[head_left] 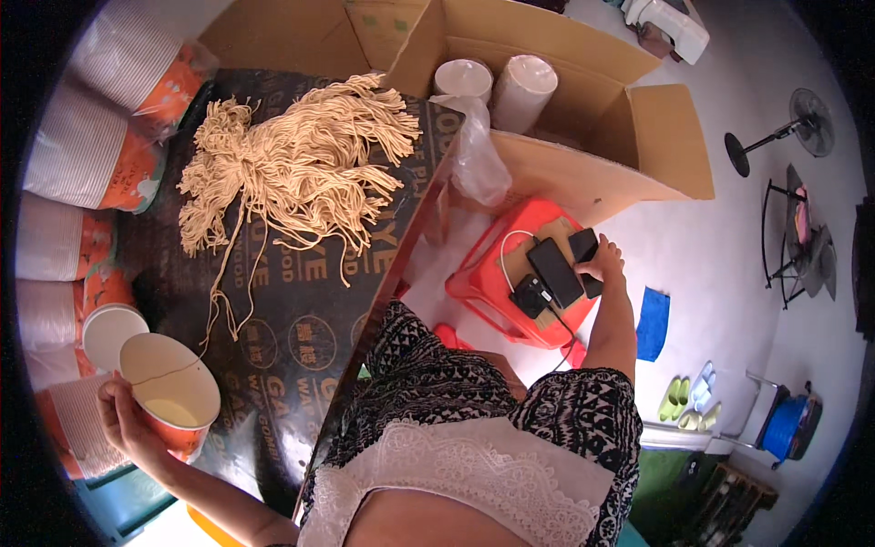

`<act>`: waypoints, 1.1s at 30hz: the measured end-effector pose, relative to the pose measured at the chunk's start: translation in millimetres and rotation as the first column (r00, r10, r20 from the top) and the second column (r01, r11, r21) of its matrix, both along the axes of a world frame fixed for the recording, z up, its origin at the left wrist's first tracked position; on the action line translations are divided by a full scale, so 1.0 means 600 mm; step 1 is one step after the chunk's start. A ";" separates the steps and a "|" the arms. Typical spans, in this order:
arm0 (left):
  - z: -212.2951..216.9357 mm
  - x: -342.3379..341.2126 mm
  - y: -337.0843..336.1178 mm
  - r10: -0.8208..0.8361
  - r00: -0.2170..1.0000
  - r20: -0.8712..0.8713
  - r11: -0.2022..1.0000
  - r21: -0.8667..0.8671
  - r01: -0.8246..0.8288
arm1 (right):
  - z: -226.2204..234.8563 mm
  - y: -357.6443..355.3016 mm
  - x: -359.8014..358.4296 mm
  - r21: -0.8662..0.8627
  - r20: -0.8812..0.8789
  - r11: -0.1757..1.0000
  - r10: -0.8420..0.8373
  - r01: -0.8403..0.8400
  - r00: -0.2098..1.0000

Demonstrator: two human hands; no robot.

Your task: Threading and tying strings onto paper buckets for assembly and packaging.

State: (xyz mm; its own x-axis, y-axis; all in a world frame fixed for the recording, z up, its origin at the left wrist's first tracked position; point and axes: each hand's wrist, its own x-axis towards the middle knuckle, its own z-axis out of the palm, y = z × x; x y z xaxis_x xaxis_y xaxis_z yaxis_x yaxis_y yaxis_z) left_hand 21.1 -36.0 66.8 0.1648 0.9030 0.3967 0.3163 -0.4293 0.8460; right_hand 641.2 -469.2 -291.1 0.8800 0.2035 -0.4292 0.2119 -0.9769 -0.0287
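My left hand (126,421) pinches a thin beige cotton string (171,372) beside the rim of an orange-and-white paper tub (208,387). The string crosses the tub's open mouth and runs back to a large bundle of beige cords (283,164) on the dark printed board (301,301). Off to the right, my right hand (605,263) is closed around the edge of a flat black phone-like object (583,244). That object lies over a red plastic stool (474,283), next to a black rectangular device (554,272). The fingers partly hide what they grip.
Stacks of bagged paper tubs (77,159) line the left side. Beyond the board stands an open cardboard box (583,169) with wrapped white cup stacks (524,87). A white cable (503,251) and a black adapter (530,296) rest on the stool. Slippers (674,398) lie on the floor.
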 end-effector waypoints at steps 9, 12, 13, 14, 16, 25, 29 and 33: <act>-0.005 -0.010 0.007 -0.047 0.998 0.051 0.999 0.010 0.046 | 0.005 0.008 -0.002 -0.017 -0.009 1.000 0.001 -0.001 1.000; -0.001 -0.014 0.006 -0.019 0.999 0.028 0.999 -0.030 0.020 | 0.007 0.011 -0.004 -0.020 -0.014 1.000 0.016 -0.017 1.000; -0.001 -0.016 0.006 -0.023 0.999 0.031 0.999 -0.031 0.024 | 0.005 0.006 -0.003 -0.021 -0.011 1.000 0.012 -0.012 1.000; -0.001 -0.016 0.007 -0.036 0.999 0.037 0.999 -0.032 0.037 | -0.001 0.000 0.000 -0.012 0.004 1.000 0.027 -0.027 1.000; 0.000 -0.017 0.008 -0.050 0.998 0.041 0.998 -0.033 0.051 | -0.003 -0.004 0.001 -0.002 0.018 0.999 0.039 -0.039 0.999; 0.000 -0.021 0.010 -0.083 0.995 0.051 0.996 -0.023 0.084 | 0.013 0.007 -0.008 -0.014 -0.023 1.000 0.005 -0.005 1.000; -0.001 -0.030 0.015 -0.070 0.997 0.032 0.997 -0.030 0.071 | 0.015 0.009 -0.007 -0.011 -0.032 1.000 0.006 -0.006 0.999; -0.004 -0.032 0.017 -0.073 0.997 0.027 0.997 -0.010 0.074 | 0.011 0.005 -0.004 0.002 -0.021 1.000 0.024 -0.024 0.999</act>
State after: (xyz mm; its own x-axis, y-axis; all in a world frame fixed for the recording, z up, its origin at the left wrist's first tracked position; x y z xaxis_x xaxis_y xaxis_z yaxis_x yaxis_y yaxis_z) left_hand 1.9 -26.1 64.2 0.2204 0.8933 0.3916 0.2613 -0.4409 0.8587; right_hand 638.9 -466.0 -284.7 0.8655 0.2254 -0.4474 0.2349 -0.9714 -0.0348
